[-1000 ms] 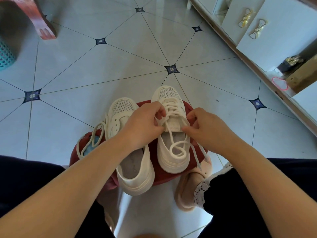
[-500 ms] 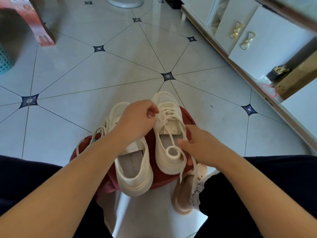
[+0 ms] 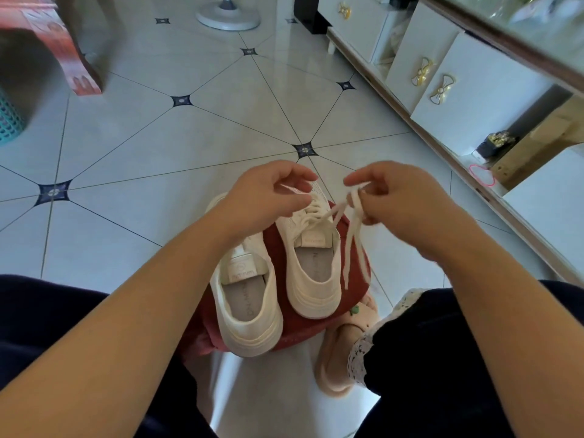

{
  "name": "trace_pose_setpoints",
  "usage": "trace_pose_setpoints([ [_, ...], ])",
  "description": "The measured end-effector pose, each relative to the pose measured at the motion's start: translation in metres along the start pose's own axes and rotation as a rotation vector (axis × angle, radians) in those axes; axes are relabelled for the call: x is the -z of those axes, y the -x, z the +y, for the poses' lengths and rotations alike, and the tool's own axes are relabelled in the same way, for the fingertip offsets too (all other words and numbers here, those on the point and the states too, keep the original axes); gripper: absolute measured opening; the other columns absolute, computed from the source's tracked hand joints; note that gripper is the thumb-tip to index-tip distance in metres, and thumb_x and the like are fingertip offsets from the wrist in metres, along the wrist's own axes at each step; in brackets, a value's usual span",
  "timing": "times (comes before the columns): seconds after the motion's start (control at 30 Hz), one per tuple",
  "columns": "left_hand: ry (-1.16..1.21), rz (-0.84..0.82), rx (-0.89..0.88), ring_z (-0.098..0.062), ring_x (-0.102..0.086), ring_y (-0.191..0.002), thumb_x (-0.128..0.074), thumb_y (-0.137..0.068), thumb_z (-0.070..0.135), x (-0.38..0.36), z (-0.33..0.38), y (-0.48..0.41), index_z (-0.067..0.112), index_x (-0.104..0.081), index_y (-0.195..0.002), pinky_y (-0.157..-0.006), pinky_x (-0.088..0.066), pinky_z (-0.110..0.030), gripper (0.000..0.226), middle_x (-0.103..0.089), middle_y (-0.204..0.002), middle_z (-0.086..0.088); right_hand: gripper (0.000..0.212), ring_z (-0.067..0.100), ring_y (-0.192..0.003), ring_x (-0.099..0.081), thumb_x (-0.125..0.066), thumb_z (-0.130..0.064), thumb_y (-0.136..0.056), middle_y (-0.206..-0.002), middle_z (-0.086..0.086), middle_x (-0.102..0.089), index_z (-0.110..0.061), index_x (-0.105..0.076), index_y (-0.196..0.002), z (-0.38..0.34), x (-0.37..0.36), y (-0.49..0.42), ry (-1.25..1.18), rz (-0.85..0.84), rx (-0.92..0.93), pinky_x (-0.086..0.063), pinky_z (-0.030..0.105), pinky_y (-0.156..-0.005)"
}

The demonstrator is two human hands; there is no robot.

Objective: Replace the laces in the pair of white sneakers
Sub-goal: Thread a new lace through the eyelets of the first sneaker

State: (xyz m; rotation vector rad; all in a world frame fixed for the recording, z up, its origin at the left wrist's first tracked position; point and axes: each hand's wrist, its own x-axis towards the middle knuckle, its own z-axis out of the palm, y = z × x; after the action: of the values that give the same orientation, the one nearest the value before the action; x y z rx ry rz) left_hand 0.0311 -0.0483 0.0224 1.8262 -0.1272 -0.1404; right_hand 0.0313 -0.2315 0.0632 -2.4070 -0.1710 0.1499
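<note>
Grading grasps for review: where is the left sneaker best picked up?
Take the left sneaker by its heel collar, from the near side and above: the heel faces the person, the opening points up, and the left forearm covers its front.

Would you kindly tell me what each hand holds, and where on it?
Both pinch the sneaker lace: left hand one strand, right hand the other, doubled over.

Grey lettering runs along the insoles of my left sneaker (image 3: pixel 252 330) and right sneaker (image 3: pixel 313 298), and small print marks each tongue label (image 3: pixel 241 270); I cannot read any of it
</note>
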Motion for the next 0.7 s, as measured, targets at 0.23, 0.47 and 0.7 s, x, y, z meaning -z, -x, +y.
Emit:
trace_pose_setpoints([
  [0.23,0.094,-0.123,-0.016,0.000,-0.063,-0.090,-0.060,-0.087,0.015,-0.009,-0.001,-0.003,0.028,-0.046,-0.131,-0.070,-0.049,-0.015,0.048,-0.063,-0.114,0.010,0.017,0.010,-0.063,-0.062,-0.055,0.000,-0.087,-0.079,0.006,-0.062,-0.006,-0.063,-0.101,-0.015,-0.021,-0.018,-0.640,0.027,-0.178,-0.057,0.021,-0.067],
  [0.47,0.131,0.019,0.029,0.010,-0.060,-0.073,-0.057,-0.089,0.009,-0.018,-0.007,-0.006,0.031,-0.067,-0.097,-0.065,-0.044,-0.004,0.025,-0.068,-0.086,0.016,0.015,0.012,-0.062,-0.059,-0.053,0.007,-0.085,-0.074,0.004,-0.059,-0.006,-0.061,-0.087,-0.014,-0.027,-0.026,-0.857,0.059,-0.226,-0.054,0.020,-0.062],
  [0.7,0.243,0.160,0.032,0.001,-0.062,-0.064,-0.064,-0.083,0.007,-0.023,-0.004,-0.008,0.022,-0.068,-0.083,-0.062,-0.050,-0.012,0.015,-0.068,-0.074,0.007,0.015,0.014,-0.059,-0.056,-0.055,0.010,-0.084,-0.067,0.005,-0.055,-0.001,-0.059,-0.075,-0.020,-0.031,-0.035,-1.171,0.058,-0.300,-0.051,0.015,-0.053],
])
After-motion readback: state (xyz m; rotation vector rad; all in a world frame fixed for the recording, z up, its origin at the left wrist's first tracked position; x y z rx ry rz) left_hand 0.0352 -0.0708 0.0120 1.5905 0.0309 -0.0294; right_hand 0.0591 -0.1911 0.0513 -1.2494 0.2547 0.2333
